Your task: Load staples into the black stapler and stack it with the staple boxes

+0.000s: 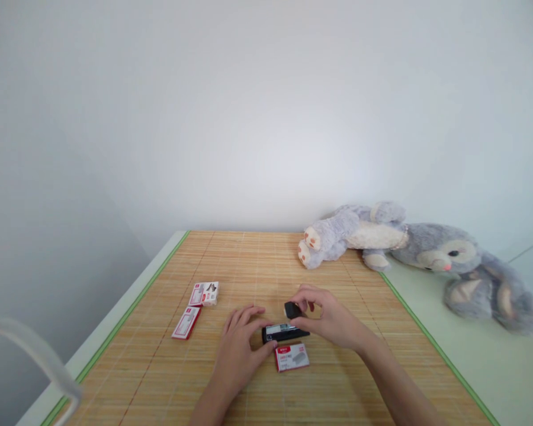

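At the far left, one white curved band (68, 387) crosses the edge of my view. Next, on the yellow-brown slatted mat (146, 378) with green edging, lie two of the three small boxes: a flat white-and-red cardboard box (185, 323), and touching its far end, a white cardboard box with a dark picture (203, 293). Both carry a small red logo and lines of print, too tiny for me to read.

My left hand (240, 349) is closed lightly at the thumb and forefinger, which grip the left end of the one long black stapler (288, 335) from both sides; my other fingers are spread. The stapler lies opened near the middle of the mat, its silvery metal channel showing. Just in front of it lies the third box, a red-topped white cardboard box (292, 358), with pale lettering on the red, smaller print below and a grey picture of staples; I cannot make out the words.

My right hand (322, 313) pinches a blunt black end piece (292, 310) above the channel; I cannot tell how it joins the stapler. Farther right, one grey-and-cream plush rabbit (377, 234) lies along the wall.
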Demonstrator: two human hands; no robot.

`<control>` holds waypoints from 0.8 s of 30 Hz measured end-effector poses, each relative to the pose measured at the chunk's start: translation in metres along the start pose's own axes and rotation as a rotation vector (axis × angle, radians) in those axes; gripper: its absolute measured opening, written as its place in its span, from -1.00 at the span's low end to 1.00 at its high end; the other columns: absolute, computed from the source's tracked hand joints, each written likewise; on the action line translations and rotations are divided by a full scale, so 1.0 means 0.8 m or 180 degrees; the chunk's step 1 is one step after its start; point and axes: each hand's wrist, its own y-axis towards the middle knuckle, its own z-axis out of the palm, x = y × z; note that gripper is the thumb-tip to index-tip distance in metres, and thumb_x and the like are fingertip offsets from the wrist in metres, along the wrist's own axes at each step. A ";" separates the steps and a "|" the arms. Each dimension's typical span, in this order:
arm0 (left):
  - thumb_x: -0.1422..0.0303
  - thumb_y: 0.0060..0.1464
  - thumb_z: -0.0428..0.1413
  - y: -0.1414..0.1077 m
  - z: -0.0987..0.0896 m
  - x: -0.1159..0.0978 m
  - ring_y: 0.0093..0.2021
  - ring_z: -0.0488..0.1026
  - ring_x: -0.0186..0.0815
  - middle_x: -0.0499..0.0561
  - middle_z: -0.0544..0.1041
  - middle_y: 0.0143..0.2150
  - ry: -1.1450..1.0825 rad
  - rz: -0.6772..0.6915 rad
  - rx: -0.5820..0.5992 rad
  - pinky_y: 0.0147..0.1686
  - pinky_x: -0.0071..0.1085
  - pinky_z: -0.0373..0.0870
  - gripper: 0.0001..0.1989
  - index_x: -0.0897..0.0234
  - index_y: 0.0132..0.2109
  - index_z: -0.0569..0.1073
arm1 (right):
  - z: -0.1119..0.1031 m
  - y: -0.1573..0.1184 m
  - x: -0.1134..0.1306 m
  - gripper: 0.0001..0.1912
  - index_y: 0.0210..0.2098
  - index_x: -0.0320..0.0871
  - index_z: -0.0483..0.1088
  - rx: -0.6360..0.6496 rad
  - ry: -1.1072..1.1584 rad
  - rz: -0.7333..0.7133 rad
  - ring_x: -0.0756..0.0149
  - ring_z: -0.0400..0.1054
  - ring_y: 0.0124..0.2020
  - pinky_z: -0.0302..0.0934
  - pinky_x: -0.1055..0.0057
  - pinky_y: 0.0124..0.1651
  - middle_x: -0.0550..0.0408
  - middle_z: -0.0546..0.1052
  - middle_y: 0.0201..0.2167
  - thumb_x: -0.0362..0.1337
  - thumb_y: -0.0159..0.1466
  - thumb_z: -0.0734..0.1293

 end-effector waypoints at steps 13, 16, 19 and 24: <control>0.22 0.31 0.09 -0.009 -0.004 0.000 0.24 0.37 -0.11 0.05 0.50 0.17 -0.0321 -0.0060 -0.0211 0.28 -0.04 0.29 -0.75 0.04 0.07 0.53 | 0.048 -0.003 -0.028 -0.80 -0.24 -0.11 0.50 -0.0011 -0.0585 0.0179 0.29 0.35 -0.22 0.15 0.44 -0.20 0.17 0.45 -0.25 -0.27 0.17 0.53; 0.44 0.31 -0.09 -0.018 -0.004 -0.016 0.22 0.38 -0.15 0.08 0.49 0.15 -0.0420 0.0122 -0.0060 0.24 -0.09 0.34 -0.64 0.07 0.08 0.50 | 0.036 -0.026 -0.050 -0.81 -0.25 -0.12 0.49 -0.0462 -0.0574 0.0670 0.31 0.30 -0.36 0.09 0.43 -0.31 0.21 0.44 -0.39 -0.14 0.25 0.47; 0.57 0.14 -0.06 -0.023 -0.002 -0.050 0.30 0.32 -0.17 0.00 0.41 0.29 -0.0474 0.0655 0.0676 0.30 -0.12 0.30 -0.41 -0.05 0.22 0.43 | 0.031 -0.048 -0.073 -0.70 -0.22 -0.12 0.52 -0.0740 -0.0324 0.1055 0.31 0.29 -0.42 0.07 0.41 -0.36 0.22 0.45 -0.47 0.00 0.33 0.38; 0.58 -0.10 0.03 -0.013 -0.002 -0.091 0.40 0.19 -0.10 -0.12 0.29 0.41 -0.0438 0.0867 0.1183 0.39 -0.02 0.18 -0.20 -0.16 0.28 0.36 | 0.037 -0.070 -0.094 -0.54 -0.10 -0.12 0.55 -0.1035 -0.0002 0.1258 0.27 0.32 -0.42 0.13 0.39 -0.34 0.19 0.48 -0.46 0.14 0.32 0.36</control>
